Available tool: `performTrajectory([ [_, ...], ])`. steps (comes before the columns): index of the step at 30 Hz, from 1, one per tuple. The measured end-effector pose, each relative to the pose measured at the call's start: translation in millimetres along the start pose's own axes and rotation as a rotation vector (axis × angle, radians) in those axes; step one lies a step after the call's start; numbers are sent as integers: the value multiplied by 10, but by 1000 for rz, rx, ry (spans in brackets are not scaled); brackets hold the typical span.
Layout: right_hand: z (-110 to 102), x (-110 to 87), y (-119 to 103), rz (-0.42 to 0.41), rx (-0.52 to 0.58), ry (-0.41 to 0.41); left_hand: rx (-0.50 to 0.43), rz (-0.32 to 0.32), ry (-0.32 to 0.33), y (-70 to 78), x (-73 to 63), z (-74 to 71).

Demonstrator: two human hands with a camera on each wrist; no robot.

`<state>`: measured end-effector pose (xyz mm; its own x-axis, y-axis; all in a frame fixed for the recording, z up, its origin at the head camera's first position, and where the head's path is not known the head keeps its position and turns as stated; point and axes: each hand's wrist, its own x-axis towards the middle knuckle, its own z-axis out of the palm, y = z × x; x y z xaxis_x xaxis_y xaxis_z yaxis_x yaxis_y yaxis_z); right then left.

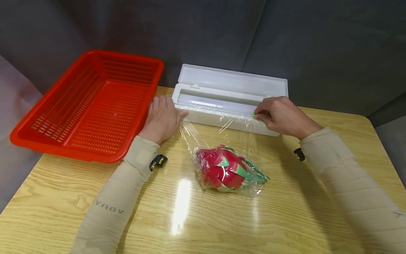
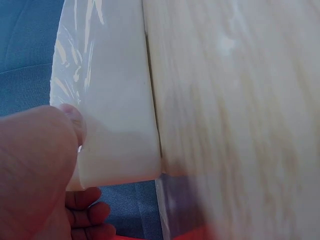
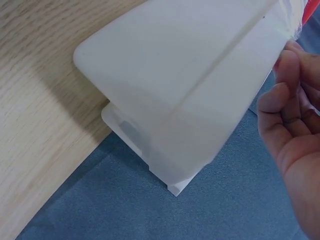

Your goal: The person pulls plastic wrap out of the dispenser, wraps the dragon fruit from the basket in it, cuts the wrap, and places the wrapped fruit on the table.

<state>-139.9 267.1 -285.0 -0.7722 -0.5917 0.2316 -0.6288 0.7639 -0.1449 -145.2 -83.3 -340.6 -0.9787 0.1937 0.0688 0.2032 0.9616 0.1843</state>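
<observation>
A white cling film dispenser (image 1: 196, 112) lies along the back of the table, its lid (image 1: 234, 79) raised and a film roll (image 1: 219, 104) inside. My left hand (image 1: 163, 118) grips its left end, the thumb (image 2: 72, 120) on the film at the front edge and the fingers round the end. At the dispenser's right part, my right hand (image 1: 280, 114) pinches a small green slide cutter (image 1: 253, 115) on the edge. Clear film (image 1: 193, 135) stretches from there down to a red and green dragon fruit (image 1: 226, 171), which it wraps.
A red slotted plastic basket (image 1: 101, 116) stands to the left, its rim close beside my left hand and forearm. Behind the wooden table (image 1: 152, 222) hangs a dark cloth (image 1: 222, 31).
</observation>
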Motion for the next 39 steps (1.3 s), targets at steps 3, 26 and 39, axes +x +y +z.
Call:
performTrajectory([
  [3, -4, 4, -14, 6, 7, -5, 3, 1, 0, 2, -1, -2],
  [26, 24, 57, -43, 11, 27, -11, 3, 4, 14, -9, -9, 25],
  [39, 36, 93, -66, -4, 33, -12, 2, -5, -4, 14, -13, 11],
])
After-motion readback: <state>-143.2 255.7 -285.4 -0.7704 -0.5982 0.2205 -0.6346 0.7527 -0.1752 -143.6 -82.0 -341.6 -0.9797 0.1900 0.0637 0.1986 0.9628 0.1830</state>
